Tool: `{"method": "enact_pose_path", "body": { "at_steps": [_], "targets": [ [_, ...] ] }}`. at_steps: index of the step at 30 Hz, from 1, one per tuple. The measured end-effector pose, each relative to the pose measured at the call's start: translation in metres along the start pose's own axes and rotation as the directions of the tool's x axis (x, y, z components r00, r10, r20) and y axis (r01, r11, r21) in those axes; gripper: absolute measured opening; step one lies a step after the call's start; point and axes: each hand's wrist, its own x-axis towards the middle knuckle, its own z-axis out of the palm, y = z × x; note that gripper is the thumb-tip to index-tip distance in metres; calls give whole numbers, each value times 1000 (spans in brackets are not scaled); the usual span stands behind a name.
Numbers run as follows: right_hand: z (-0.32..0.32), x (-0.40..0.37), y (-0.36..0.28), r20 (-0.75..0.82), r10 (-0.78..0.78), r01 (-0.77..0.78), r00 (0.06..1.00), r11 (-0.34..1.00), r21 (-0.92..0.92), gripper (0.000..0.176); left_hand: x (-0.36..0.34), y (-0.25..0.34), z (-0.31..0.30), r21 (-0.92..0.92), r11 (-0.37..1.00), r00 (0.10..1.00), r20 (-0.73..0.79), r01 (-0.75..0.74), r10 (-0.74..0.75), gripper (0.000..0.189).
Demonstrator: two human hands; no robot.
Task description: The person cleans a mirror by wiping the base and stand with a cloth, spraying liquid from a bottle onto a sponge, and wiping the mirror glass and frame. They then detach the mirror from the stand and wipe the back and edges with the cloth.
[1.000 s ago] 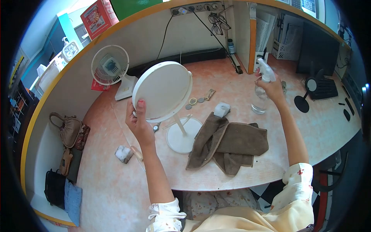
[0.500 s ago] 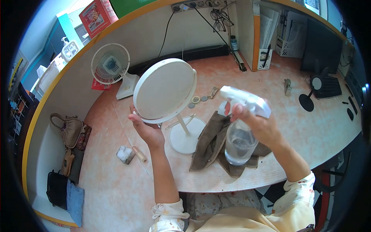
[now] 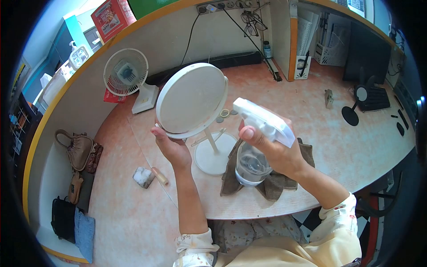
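My left hand [image 3: 174,151] grips the lower rim of a round white-framed mirror [image 3: 191,101], which is tilted above its white stand [image 3: 215,153] on the desk. In my right hand [image 3: 284,153] is a clear spray bottle [image 3: 252,165] with a white trigger head, its nozzle pointing left toward the mirror. The fingers wrap round the bottle's neck; some are hidden behind it. Under and behind the bottle lies a crumpled brown cloth [image 3: 307,153].
A white fan [image 3: 126,73] stands at the back left. Left of my forearm are a grey-white block [image 3: 143,177] and a short wooden stick [image 3: 160,176]. A small black mirror [image 3: 351,115] and a keyboard [image 3: 376,99] are at the right. Bags [image 3: 80,151] sit on the left shelf.
My right hand has brought the spray bottle leftward, closer to the mirror, with its head turned more downward. The mirror has shifted slightly up and right in view.
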Motion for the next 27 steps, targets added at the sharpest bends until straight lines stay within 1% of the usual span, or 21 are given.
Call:
{"method": "enact_pose_path", "body": {
  "at_steps": [3, 7, 8, 11, 13, 15, 16, 17, 18, 20, 23, 24, 26, 27],
  "targets": [
    [7, -4, 0, 5, 6, -6, 1000, 998, 69, 63, 1, -2, -5, 5, 1000, 1000, 19, -2, 1, 79],
    [1, -10, 2, 76, -133, 141, 988, 982, -125, 58, 2, -5, -6, 24, 1000, 1000, 16, -3, 3, 78],
    [-4, -13, -1, 65, -107, 113, 992, 989, -93, 52, 2, -5, -8, 38, 999, 1000, 18, 5, -5, 78],
    [-31, -12, 13, -76, 23, -8, 997, 980, 198, 46, 3, -6, -11, 21, 1000, 999, 32, 9, -10, 77],
    [-70, -4, 24, -197, 31, 10, 980, 980, 201, 45, 4, -7, -11, -18, 1000, 999, 43, 13, -13, 75],
    [-106, 2, 34, -381, 97, -63, 920, 993, 102, 49, 2, -9, -14, -31, 999, 999, 48, 15, -13, 74],
    [-120, 4, 40, -454, 84, -92, 887, 996, 4, 52, 3, -10, -14, -28, 1000, 999, 50, 10, -8, 73],
    [-133, 6, 47, -522, 57, -123, 851, 988, -93, 55, 3, -11, -15, -27, 1000, 999, 52, 1, 0, 73],
    [-146, 6, 61, -541, -1, -138, 841, 966, -217, 56, 3, -12, -16, -32, 999, 999, 52, 5, -3, 72],
    [-173, 5, 94, -558, -126, -170, 820, 877, -449, 60, 3, -14, -17, -41, 999, 998, 56, 8, -6, 71],
    [-206, 5, 123, -625, -131, -162, 769, 907, -389, 58, 5, -15, -20, -45, 999, 996, 84, -15, 19, 70],
    [-207, 4, 120, -629, -74, -194, 774, 917, -347, 61, 4, -14, -18, -19, 1000, 998, 57, -23, 24, 73],
    [-206, 2, 114, -586, -78, -237, 807, 866, -441, 63, 3, -10, -11, 37, 999, 999, 6, -39, 39, 81],
    [-203, 0, 113, -565, -76, -256, 822, 836, -485, 64, 2, -9, -11, 41, 999, 999, 4, -34, 34, 80]
  ]
}}
